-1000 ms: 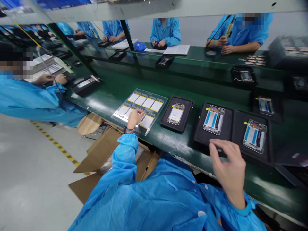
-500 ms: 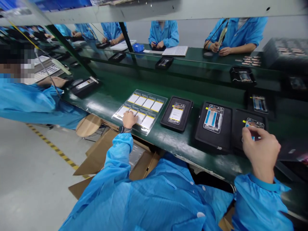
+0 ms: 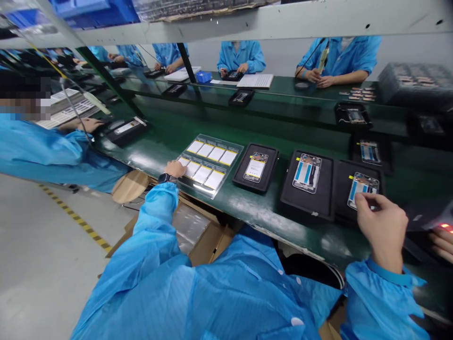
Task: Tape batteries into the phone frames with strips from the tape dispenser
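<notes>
A silver-framed smartphone housing with blue strips [image 3: 361,187] lies in a black rectangular tray [image 3: 342,189] on the green bench [image 3: 262,212], its lower edge covered by the curled fingers [image 3: 368,199] of the right hand [image 3: 382,227], though whether it is pinched cannot be told. The left hand [image 3: 176,168], held open, is rested at the corner of a clear plastic tray of yellow-edged white cards [image 3: 230,171]. Handling of the housing is judged to be in hand, and a firm grip on its edges appears to be called for next.

Light blue smock [image 3: 155,212] in the near foreground; dark green surface [image 3: 255,208] with black trays [image 3: 325,189] and yellow-banded white cards [image 3: 203,174]; yellow-and-black striped tape [image 3: 76,219] on grey floor [image 3: 42,264], left.
</notes>
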`<state>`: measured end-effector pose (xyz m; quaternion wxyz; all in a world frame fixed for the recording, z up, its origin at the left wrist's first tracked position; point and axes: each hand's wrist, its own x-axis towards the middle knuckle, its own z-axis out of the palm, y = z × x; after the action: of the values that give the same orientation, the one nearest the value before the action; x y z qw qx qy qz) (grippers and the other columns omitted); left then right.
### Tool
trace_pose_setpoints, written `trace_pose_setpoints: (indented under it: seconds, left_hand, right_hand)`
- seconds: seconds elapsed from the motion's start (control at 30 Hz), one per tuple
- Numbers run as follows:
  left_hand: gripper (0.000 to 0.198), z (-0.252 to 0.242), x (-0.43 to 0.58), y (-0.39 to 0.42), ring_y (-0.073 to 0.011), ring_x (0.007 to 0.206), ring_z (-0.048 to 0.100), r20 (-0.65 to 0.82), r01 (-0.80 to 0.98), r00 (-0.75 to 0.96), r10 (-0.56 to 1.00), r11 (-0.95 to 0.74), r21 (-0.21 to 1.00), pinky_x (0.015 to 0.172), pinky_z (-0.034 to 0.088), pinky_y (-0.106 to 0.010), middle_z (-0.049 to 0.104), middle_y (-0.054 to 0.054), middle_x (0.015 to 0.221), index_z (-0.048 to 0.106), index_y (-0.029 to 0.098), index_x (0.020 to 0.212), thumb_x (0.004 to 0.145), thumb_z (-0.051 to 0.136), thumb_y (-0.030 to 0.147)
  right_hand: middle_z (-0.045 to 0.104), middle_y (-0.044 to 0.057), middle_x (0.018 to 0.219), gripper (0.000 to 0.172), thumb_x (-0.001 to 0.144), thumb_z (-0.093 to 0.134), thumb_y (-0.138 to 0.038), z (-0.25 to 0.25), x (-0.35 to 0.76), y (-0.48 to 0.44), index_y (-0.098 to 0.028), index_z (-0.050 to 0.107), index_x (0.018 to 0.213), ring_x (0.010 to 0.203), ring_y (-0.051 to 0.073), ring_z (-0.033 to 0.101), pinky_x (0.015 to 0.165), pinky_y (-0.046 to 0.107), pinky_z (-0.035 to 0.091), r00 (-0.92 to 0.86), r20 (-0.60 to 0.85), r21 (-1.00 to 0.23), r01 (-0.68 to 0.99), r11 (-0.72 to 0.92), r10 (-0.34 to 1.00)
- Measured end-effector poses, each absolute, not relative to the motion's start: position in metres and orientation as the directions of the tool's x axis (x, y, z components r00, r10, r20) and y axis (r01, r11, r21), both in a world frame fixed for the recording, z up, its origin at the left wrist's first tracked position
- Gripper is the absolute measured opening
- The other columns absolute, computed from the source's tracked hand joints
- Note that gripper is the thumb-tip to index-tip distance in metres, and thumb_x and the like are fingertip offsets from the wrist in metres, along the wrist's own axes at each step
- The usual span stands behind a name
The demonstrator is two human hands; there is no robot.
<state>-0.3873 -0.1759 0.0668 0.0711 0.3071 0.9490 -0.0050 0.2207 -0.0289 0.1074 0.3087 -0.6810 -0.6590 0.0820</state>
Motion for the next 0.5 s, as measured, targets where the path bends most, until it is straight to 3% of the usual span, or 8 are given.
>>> trace_pose_setpoints:
  seconds: [0.2,0.37,0.5]
  left_hand:
    - [0.018,0.059,-0.375,-0.172,-0.0236,0.11,0.06,-0.093,0.564,-0.824,0.559,0.824,-0.052,0.099,0.048,-0.044,0.065,-0.01,0.112,0.064,0.012,0.103,0.102,0.054,0.028]
    - [0.019,0.074,-0.366,-0.149,-0.03,0.108,0.064,-0.054,0.595,-0.804,0.593,0.804,-0.026,0.093,0.049,-0.042,0.068,-0.017,0.11,0.065,0.006,0.107,0.097,0.053,0.017]
    - [0.029,0.069,-0.329,-0.1,-0.0317,0.117,0.063,-0.016,0.723,-0.688,0.725,0.688,0.057,0.095,0.048,-0.038,0.069,-0.02,0.119,0.069,0.01,0.114,0.099,0.051,0.026]
  right_hand:
    - [0.073,0.017,0.083,0.054,0.074,0.051,-0.057,0.106,0.226,-0.029,-0.016,0.08,0.097,0.076,0.036,0.065,0.071,0.045,0.047,0.123,0.282,-0.549,0.834,0.054,0.952]
    - [0.074,0.017,0.084,0.029,0.076,0.058,-0.05,0.101,0.228,-0.027,-0.027,0.075,0.085,0.078,0.035,0.067,0.071,0.045,0.047,0.127,0.273,-0.586,0.808,0.06,0.954]
    - [0.074,0.016,0.087,0.037,0.08,0.055,-0.053,0.102,0.216,-0.024,-0.024,0.076,0.088,0.083,0.036,0.067,0.078,0.046,0.05,0.076,0.319,-0.601,0.787,0.14,0.945]
